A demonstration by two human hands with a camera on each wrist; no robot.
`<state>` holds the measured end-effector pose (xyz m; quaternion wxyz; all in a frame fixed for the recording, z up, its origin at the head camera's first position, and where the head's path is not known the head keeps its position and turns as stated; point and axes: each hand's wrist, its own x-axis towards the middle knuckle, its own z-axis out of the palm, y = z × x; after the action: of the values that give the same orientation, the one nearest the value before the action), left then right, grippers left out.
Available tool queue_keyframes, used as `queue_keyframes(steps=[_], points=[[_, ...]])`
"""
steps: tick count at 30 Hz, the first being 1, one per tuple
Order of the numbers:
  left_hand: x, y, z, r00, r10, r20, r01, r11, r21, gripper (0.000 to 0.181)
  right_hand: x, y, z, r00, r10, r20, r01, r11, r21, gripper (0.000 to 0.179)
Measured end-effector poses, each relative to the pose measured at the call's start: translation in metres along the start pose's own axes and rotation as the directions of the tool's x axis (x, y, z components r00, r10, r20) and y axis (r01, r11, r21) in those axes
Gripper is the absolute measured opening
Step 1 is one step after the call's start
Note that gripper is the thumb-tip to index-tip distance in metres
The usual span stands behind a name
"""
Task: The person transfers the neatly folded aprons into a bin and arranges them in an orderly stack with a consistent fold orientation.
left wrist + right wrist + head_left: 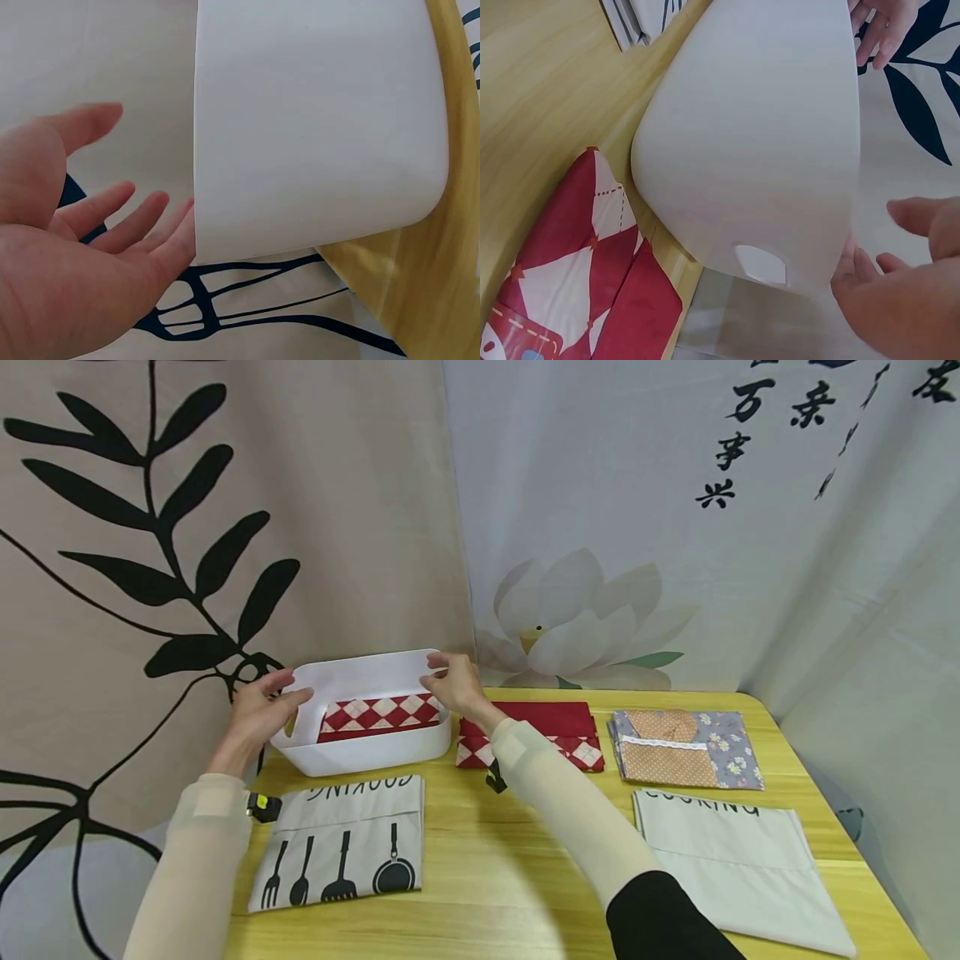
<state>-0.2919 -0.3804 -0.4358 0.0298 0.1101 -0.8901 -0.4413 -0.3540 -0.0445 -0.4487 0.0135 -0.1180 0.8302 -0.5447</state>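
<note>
A white plastic bin (375, 758) stands at the back left of the table, holding a folded red-and-white diamond-patterned cloth (382, 713). My left hand (258, 714) is at the bin's left end, thumb apart from the spread fingers. In the left wrist view, the fingertips of this left hand (105, 247) meet or pass behind the rim. At the back right corner is my right hand (459, 685). The right wrist view shows the right hand (907, 277) with its thumb away from the bin and its fingers at the rim; contact is partly hidden.
Right of the bin lies a folded red diamond-patterned cloth (536, 714), then a folded floral cloth (675, 762). A folded white cloth with utensil prints (352, 852) lies in front of the bin. Another white cloth (742, 868) lies front right. Curtains (360, 527) hang behind the table (480, 877).
</note>
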Motion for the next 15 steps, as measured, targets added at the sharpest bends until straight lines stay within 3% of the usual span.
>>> queue_keyframes(steps=[7,15], points=[[-0.0031,0.0026,0.0008,0.998,0.017,0.067,-0.017,1.000,0.012,0.104,-0.0042,-0.0038,-0.0019,0.997,-0.015,0.076,0.016,1.000,-0.015,0.068],[-0.0092,0.0091,0.0027,0.991,0.050,0.121,-0.050,0.999,-0.009,0.108,-0.0064,-0.0045,-0.0071,0.987,-0.070,0.147,0.076,0.996,-0.037,0.080]])
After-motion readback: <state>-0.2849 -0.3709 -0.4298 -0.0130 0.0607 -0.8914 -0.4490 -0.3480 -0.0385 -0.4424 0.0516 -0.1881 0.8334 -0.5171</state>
